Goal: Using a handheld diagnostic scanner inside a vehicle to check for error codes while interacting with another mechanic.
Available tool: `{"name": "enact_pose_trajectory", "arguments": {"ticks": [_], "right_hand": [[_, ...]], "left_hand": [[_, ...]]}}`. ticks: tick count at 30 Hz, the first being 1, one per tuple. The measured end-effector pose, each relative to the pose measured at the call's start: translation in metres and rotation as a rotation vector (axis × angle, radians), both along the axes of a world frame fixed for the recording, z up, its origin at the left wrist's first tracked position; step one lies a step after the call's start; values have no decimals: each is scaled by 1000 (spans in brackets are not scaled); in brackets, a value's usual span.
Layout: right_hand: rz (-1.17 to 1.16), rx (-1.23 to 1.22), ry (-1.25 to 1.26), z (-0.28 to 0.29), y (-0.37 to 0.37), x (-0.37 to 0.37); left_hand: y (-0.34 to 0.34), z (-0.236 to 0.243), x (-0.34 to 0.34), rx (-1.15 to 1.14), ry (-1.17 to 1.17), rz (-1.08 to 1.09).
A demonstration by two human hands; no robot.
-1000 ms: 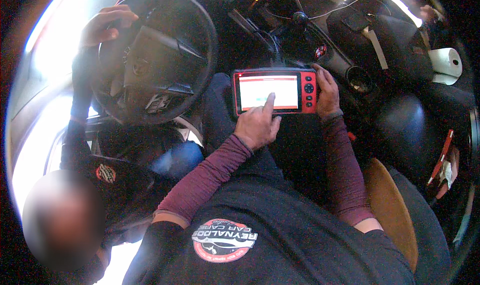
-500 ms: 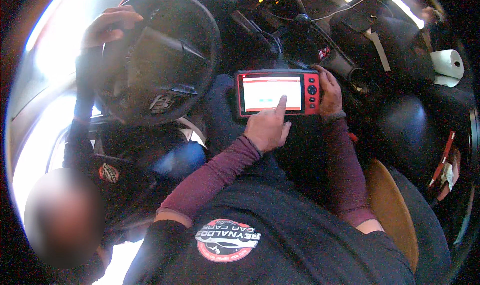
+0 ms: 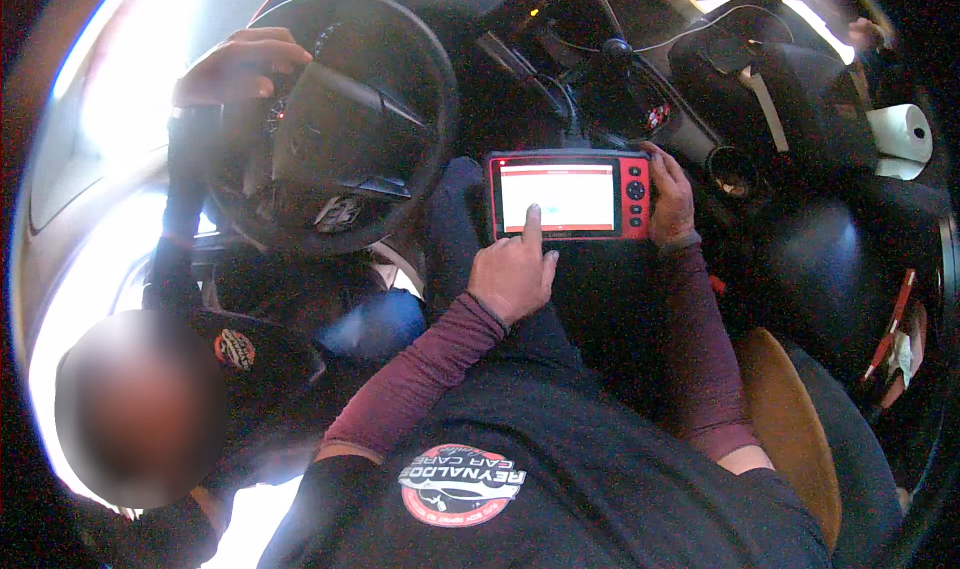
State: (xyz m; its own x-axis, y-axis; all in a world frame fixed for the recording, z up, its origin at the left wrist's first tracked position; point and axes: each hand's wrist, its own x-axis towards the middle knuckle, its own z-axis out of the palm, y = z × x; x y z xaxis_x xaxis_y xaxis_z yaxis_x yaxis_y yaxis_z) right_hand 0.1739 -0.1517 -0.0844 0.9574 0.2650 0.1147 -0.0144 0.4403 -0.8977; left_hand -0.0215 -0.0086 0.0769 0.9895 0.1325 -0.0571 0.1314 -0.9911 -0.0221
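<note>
A red and black diagnostic scan tool (image 3: pixel 585 194) lies level above my lap, its white screen lit and round buttons down its right side. My right hand (image 3: pixel 672 201) is wrapped round the tool's right edge, the thumb side toward the buttons. In front of the screen, my left hand (image 3: pixel 514 277) holds nothing; its index finger is stretched onto the lower left of the screen and the thumb stands apart. The other fingers are curled under and partly hidden. A cable (image 3: pixel 572 119) runs near the tool's far edge.
At the left, a co-worker leans in with a hand (image 3: pixel 240 66) at the steering wheel (image 3: pixel 452 89). Right of the tool run a gear lever (image 3: pixel 617 47) and a centre console. On the far right are a dark seat and a white paper roll (image 3: pixel 900 134).
My left index finger has moved left across the screen. The tool and the surroundings sit slightly lower and further right in the picture. My right hand keeps its grip.
</note>
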Motion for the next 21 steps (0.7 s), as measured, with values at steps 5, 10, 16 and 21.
{"name": "enact_pose_trajectory", "arguments": {"ticks": [5, 10, 16, 21], "right_hand": [[76, 95, 145, 31, -8, -13], [38, 49, 119, 36, -14, -14], [-2, 45, 67, 30, -16, -15], [30, 25, 72, 33, -13, -14]], "left_hand": [[-5, 9, -4, 4, 16, 13], [-7, 3, -3, -54, -33, 5], [-13, 3, -3, -36, -14, -15], [-11, 3, -3, -37, -47, -42]]}}
